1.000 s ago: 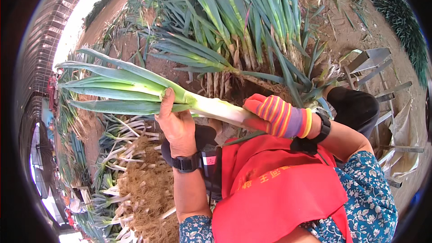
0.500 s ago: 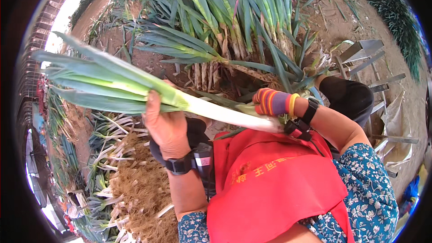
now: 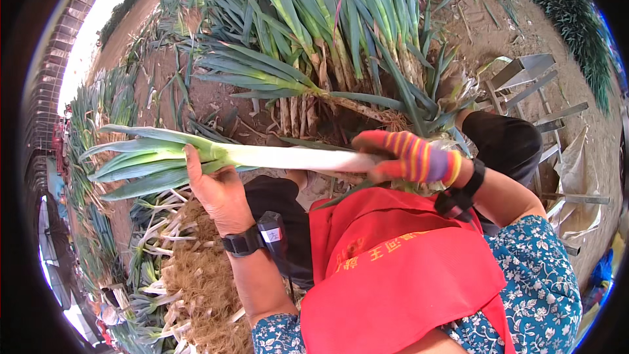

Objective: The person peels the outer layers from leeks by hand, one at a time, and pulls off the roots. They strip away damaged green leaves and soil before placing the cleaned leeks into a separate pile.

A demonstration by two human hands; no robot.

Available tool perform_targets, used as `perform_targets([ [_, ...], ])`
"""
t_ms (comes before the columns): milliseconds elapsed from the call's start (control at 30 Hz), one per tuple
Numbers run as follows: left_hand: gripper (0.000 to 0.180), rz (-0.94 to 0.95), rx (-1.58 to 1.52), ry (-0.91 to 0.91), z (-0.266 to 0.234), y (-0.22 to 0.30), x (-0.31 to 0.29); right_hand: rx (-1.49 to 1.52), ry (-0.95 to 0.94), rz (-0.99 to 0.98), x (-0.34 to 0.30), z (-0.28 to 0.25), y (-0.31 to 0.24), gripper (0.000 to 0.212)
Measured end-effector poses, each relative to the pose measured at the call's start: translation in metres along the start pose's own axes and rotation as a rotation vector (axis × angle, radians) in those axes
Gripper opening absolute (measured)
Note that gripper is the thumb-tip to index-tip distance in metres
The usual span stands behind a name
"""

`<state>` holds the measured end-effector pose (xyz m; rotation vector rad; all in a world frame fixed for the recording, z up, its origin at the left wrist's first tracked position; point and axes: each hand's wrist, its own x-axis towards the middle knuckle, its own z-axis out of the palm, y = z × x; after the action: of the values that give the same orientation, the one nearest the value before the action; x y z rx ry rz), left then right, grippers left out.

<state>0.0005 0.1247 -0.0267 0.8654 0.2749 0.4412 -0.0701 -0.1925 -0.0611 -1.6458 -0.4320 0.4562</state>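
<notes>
A long leek [image 3: 295,157] lies nearly level in front of me, its green leaves fanned to the left and its white shank to the right. My bare left hand [image 3: 219,190] is closed around it where the leaves begin, with the thumb up. My right hand [image 3: 413,157], in a striped red, orange and purple glove, is closed at the white end; fingers lie above it and the thumb below. That end of the leek is hidden in the glove. A red apron [image 3: 400,269] covers my lap under the leek.
Unpeeled leeks [image 3: 334,33] stand bunched ahead, one lying across their bases [image 3: 288,82]. At my left is a pile of leeks with brown roots [image 3: 203,282]. A metal frame [image 3: 524,75] stands at right on the dirt ground [image 3: 481,26].
The leek has swung from slanting to nearly level, and its leafy end has come down and to the right. My left hand moved left and slightly down; my right hand shifted slightly right.
</notes>
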Motion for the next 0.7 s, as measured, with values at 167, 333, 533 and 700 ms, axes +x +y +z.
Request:
perform_targets([
  [167, 0.016, -0.391, -0.159, -0.438, 0.025, -0.05, -0.052, 0.321, 0.078, 0.216, 0.03, 0.037, -0.011, 0.028],
  [333, 0.011, -0.496, -0.162, -0.271, 0.028, -0.056, -0.056, 0.199, 0.107, 0.168, 0.05, 0.04, -0.006, 0.018],
  [533, 0.011, -0.488, -0.211, -0.324, 0.034, -0.053, -0.049, -0.204, -0.002, -0.275, 0.055, 0.03, -0.027, 0.01],
  [700, 0.011, -0.419, -0.22, -0.345, 0.033, -0.047, -0.047, -0.113, -0.015, -0.39, 0.046, 0.051, -0.041, 0.014],
])
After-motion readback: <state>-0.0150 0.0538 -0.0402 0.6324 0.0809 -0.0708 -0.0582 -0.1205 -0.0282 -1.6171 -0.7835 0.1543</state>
